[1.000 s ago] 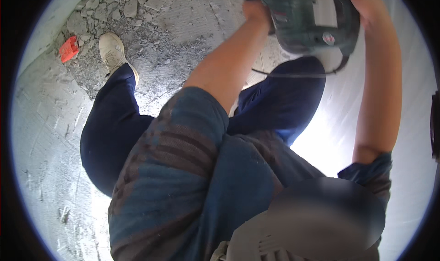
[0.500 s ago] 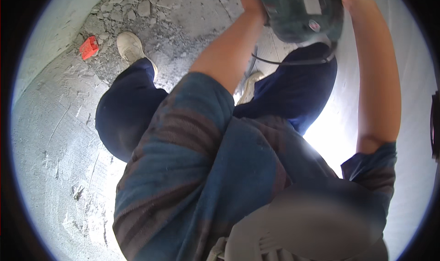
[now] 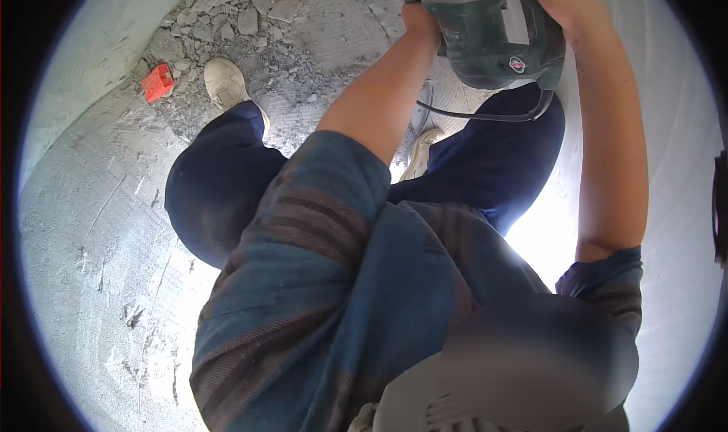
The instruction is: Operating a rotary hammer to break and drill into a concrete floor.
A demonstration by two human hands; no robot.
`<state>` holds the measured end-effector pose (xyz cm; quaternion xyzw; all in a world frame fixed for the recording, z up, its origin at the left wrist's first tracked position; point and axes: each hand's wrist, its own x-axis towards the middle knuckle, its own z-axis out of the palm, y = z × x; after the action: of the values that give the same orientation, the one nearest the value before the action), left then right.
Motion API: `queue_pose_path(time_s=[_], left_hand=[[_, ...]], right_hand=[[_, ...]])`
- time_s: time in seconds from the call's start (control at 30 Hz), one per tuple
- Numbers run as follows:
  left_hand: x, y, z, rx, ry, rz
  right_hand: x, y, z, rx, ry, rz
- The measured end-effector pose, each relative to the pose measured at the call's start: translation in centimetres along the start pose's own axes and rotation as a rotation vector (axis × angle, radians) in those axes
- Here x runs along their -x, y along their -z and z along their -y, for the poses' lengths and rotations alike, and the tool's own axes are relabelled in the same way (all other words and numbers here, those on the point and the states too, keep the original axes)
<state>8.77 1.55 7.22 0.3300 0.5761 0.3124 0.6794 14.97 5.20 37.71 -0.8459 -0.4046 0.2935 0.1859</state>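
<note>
At the top of the view I hold a dark green and grey rotary hammer [image 3: 478,45], a heavy power tool with its front end cut off by the picture's upper edge. My left hand [image 3: 422,23] is closed at the tool's left side, near its front; its fingers are mostly hidden by the wrist and the tool body. Around the rear handle on the right, my right hand [image 3: 557,6] is wrapped. A black power cord [image 3: 489,117] leaves the tool's back end and loops left over my right leg. What the tool's tip touches is out of sight.
Broken grey rubble [image 3: 227,15] and dust cover the concrete floor [image 3: 334,23] ahead. A small red piece [image 3: 158,82] lies beside my left shoe [image 3: 225,83]. A pale wall [image 3: 98,45] rises at the far left, and another whitish surface [image 3: 679,182] stands close on the right.
The rotary hammer sits slightly lower in view, showing more of its body and less blur. My right forearm has shifted a little left. The floor and shoes appear slightly lower and further right.
</note>
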Motion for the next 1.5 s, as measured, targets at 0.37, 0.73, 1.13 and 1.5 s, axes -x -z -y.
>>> queue_pose_path(time_s=[0.37,0.73,1.13,1.5], left_hand=[[-2.6,3.5,9.8,0.481,0.348,0.401],[-3.8,11.3,17.6,0.397,0.408,0.445],[-3.8,11.2,5.8,-1.150,-0.234,0.289],[3.4,6.9,6.0,-0.536,0.023,0.202]], right_hand=[[6.7,-5.0,-8.7,-0.087,-0.075,-0.051],[18.0,-16.2,-17.7,-0.816,-0.237,0.102],[17.9,-16.4,-21.2,-1.250,-0.492,-0.089],[15.3,-6.1,-17.3,-1.030,-0.316,-0.136]])
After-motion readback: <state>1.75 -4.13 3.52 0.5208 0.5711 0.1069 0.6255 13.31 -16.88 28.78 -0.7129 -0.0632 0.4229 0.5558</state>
